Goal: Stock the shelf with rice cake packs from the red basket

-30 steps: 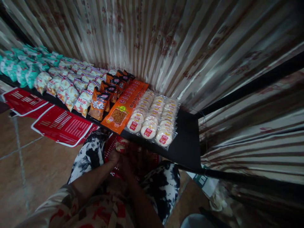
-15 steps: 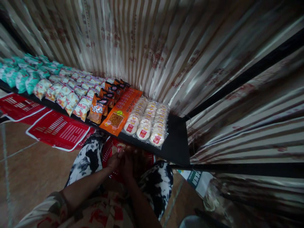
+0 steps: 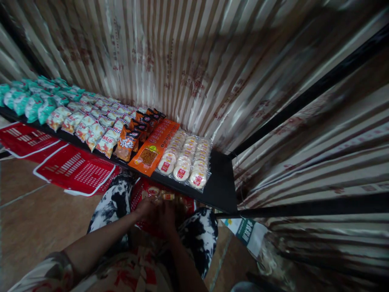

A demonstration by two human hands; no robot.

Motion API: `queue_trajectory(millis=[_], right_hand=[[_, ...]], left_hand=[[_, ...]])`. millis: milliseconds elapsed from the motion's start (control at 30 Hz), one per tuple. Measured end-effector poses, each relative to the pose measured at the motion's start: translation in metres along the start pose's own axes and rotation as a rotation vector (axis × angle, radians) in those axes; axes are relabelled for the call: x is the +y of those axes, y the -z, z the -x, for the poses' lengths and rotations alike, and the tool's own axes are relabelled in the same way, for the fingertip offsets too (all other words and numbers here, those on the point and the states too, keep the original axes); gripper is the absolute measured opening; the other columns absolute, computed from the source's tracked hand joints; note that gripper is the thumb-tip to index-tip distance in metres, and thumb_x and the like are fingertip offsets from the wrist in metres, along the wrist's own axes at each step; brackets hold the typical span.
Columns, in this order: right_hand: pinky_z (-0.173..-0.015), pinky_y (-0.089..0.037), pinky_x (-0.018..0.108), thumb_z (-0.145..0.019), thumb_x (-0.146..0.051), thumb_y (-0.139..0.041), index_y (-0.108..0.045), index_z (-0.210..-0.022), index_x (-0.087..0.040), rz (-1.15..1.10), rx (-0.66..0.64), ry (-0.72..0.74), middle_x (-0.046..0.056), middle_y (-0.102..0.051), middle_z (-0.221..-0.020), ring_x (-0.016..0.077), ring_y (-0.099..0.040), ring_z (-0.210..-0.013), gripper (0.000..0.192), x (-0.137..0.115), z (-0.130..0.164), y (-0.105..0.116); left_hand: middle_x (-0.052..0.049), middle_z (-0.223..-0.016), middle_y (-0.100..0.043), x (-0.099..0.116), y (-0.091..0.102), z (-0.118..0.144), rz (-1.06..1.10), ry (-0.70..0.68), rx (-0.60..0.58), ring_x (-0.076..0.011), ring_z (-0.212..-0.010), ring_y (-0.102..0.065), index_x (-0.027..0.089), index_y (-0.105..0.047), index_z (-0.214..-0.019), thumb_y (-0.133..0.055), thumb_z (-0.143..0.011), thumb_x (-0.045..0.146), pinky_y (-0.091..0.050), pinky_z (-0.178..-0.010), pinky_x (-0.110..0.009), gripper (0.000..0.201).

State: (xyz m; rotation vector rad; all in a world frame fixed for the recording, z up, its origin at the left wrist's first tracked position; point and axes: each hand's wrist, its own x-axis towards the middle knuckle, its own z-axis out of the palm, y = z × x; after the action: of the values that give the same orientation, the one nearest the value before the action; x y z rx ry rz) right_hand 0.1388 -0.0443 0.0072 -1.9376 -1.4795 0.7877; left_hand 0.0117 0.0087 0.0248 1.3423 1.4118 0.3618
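Between my knees, below the shelf's front edge, stands a red basket (image 3: pixel 136 194) with wrapped snacks in it. My left hand (image 3: pixel 147 207) and my right hand (image 3: pixel 166 211) are close together over it, fingers curled inward and partly lost in shadow. A small clear-wrapped snack packet (image 3: pixel 168 196) with a yellowish label shows at the fingertips; both hands appear closed at it. On the black shelf (image 3: pixel 223 174) above lie rows of round white crackers (image 3: pixel 182 172) in clear wrappers. An orange flat packet (image 3: pixel 148 156) lies beside them.
Orange-and-black snack bags (image 3: pixel 125 142), white snack bags (image 3: pixel 107 142) and green snack bags (image 3: pixel 45 107) fill the shelf leftward. Red baskets (image 3: pixel 77 166) stand below it on the left. A striped curtain (image 3: pixel 152 52) hangs behind; black poles (image 3: pixel 304 97) cross the right.
A small packet with a yellowish label has come into view at my fingertips. My hands stay close together over the basket. The view has shifted slightly.
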Motion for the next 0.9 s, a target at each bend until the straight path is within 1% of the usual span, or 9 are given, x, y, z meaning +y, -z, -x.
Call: queue_trajectory(millis=[67,167,300,400,533,667,767,900], right_hand=[[-0.1,-0.042,0.042,-0.086,-0.031,-0.045,-0.063,-0.116,-0.017,-0.054,-0.016,-0.013,0.015,-0.066,-0.117,0.027,-0.059,-0.112,0.038,0.0,0.0,0.004],[-0.096,-0.045,0.039,-0.083,-0.035,-0.049,-0.064,-0.111,-0.018,-0.155,-0.024,-0.064,0.013,-0.067,-0.113,0.0258,-0.062,-0.106,0.036,-0.001,0.001,0.009],[-0.086,-0.049,0.036,-0.079,-0.038,-0.054,-0.065,-0.1,-0.018,-0.323,-0.013,-0.149,0.01,-0.071,-0.1,0.0239,-0.066,-0.092,0.031,-0.004,0.004,0.014],[-0.082,-0.05,0.035,-0.079,-0.042,-0.054,-0.065,-0.097,-0.017,-0.428,-0.019,-0.158,0.009,-0.072,-0.097,0.0235,-0.066,-0.09,0.033,-0.007,0.006,0.019],[-0.08,-0.05,0.033,-0.078,-0.045,-0.055,-0.066,-0.094,-0.017,-0.495,0.003,-0.16,0.008,-0.072,-0.093,0.0227,-0.066,-0.088,0.034,-0.011,0.009,0.025],[-0.079,-0.052,0.033,-0.078,-0.047,-0.055,-0.066,-0.093,-0.017,-0.541,0.033,-0.173,0.008,-0.073,-0.091,0.0223,-0.067,-0.085,0.036,-0.012,0.011,0.026],[-0.079,-0.053,0.035,-0.078,-0.05,-0.055,-0.065,-0.095,-0.016,-0.561,0.067,-0.19,0.008,-0.073,-0.091,0.0231,-0.068,-0.086,0.039,-0.011,0.011,0.025],[-0.074,-0.055,0.034,-0.076,-0.053,-0.055,-0.064,-0.093,-0.017,-0.563,0.095,-0.198,0.008,-0.073,-0.09,0.0228,-0.068,-0.082,0.041,-0.014,0.012,0.027]], left_hand=[[-0.006,-0.098,-0.072,0.008,0.007,0.001,-0.096,-0.003,-0.019,-0.0202,-0.088,-0.066,0.016,-0.069,-0.102,-0.056,-0.072,0.012,-0.048,-0.077,-0.025,0.032],[-0.007,-0.106,-0.071,0.02,0.017,0.002,-0.286,-0.008,-0.072,-0.0203,-0.095,-0.065,0.017,-0.069,-0.106,-0.051,-0.074,0.01,-0.047,-0.083,-0.025,0.037],[-0.009,-0.106,-0.07,0.032,0.022,-0.001,-0.355,-0.024,-0.1,-0.0222,-0.1,-0.063,0.015,-0.068,-0.105,-0.049,-0.078,0.013,-0.045,-0.086,-0.028,0.034],[-0.009,-0.106,-0.069,0.036,0.022,-0.002,-0.321,-0.057,-0.073,-0.0217,-0.101,-0.063,0.015,-0.068,-0.104,-0.052,-0.076,0.014,-0.045,-0.087,-0.028,0.032],[-0.007,-0.097,-0.07,0.039,0.023,-0.002,-0.256,-0.09,-0.046,-0.0204,-0.092,-0.063,0.014,-0.067,-0.096,-0.056,-0.074,0.016,-0.047,-0.082,-0.028,0.025],[-0.004,-0.095,-0.069,0.042,0.025,0.0,-0.118,-0.105,0.016,-0.0192,-0.092,-0.062,0.015,-0.066,-0.095,-0.059,-0.07,0.015,-0.047,-0.082,-0.027,0.026],[-0.004,-0.095,-0.069,0.044,0.025,0.002,-0.012,-0.075,0.057,-0.018,-0.091,-0.062,0.016,-0.065,-0.097,-0.058,-0.07,0.013,-0.048,-0.079,-0.025,0.028],[-0.003,-0.094,-0.068,0.045,0.026,0.006,0.048,-0.057,0.06,-0.015,-0.086,-0.061,0.015,-0.062,-0.1,-0.055,-0.072,0.012,-0.048,-0.075,-0.022,0.03]])
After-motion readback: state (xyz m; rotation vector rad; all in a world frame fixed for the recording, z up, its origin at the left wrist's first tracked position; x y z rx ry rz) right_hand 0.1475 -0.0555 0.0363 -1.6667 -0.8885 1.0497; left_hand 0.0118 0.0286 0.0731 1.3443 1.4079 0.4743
